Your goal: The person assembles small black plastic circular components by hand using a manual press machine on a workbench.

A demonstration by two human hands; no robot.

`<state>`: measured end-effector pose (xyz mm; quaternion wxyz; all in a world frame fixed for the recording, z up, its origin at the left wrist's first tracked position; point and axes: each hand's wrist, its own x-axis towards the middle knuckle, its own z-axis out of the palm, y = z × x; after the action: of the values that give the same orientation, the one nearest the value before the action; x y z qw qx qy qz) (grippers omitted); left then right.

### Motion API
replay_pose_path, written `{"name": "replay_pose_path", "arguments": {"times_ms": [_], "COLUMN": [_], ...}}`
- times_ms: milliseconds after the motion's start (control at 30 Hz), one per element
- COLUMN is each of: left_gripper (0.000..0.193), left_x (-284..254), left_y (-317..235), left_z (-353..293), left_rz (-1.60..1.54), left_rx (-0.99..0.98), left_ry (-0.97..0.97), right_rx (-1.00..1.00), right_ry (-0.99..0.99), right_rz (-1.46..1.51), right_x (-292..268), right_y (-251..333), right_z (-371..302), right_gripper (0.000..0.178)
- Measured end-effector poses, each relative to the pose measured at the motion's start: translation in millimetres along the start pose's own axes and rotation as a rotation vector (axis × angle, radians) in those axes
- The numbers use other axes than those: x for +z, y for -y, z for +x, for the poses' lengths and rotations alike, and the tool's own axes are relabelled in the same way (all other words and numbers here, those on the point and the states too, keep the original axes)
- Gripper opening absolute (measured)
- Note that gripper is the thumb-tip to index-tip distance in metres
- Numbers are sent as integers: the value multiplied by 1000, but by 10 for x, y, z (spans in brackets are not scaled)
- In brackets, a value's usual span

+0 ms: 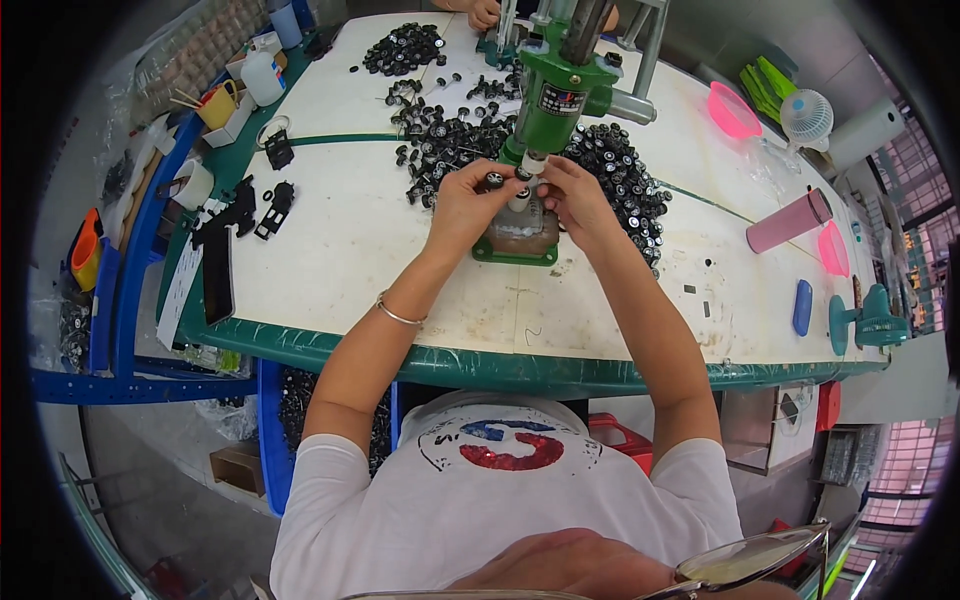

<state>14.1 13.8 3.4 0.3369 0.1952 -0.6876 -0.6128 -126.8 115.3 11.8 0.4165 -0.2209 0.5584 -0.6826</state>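
Both of my hands meet at a green hand press (551,105) on the white-topped table. My left hand (466,208) is closed, pinching a small black toy wheel (493,180) with a silver hub, just left of the press's white tip (534,162). Close beside it, my right hand (578,205) has its thumb and fingers drawn together under the tip; what they hold is too small and covered to name. Another dark wheel (523,173) shows between the hands. Beneath them lies the press base (515,246).
Heaps of black wheels (615,175) surround the press, with another pile (403,49) farther back. A co-worker's hand (484,14) is at a second press. At right are a pink tumbler (790,221) and a green fan (870,319); at left, a dark phone-like slab (217,277).
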Motion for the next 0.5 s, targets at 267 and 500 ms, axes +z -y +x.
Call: {"name": "replay_pose_path", "arguments": {"times_ms": [267, 500], "left_gripper": [14, 15], "left_x": [121, 91], "left_y": [61, 118], "left_z": [113, 162], "left_rz": [-151, -203], "left_rx": [142, 141], "left_ry": [27, 78], "right_rx": [-296, -508], "right_ry": [-116, -107], "right_rz": [81, 139], "right_x": [-465, 525], "right_y": [948, 2412], "right_z": [135, 177], "right_gripper": [24, 20]}}
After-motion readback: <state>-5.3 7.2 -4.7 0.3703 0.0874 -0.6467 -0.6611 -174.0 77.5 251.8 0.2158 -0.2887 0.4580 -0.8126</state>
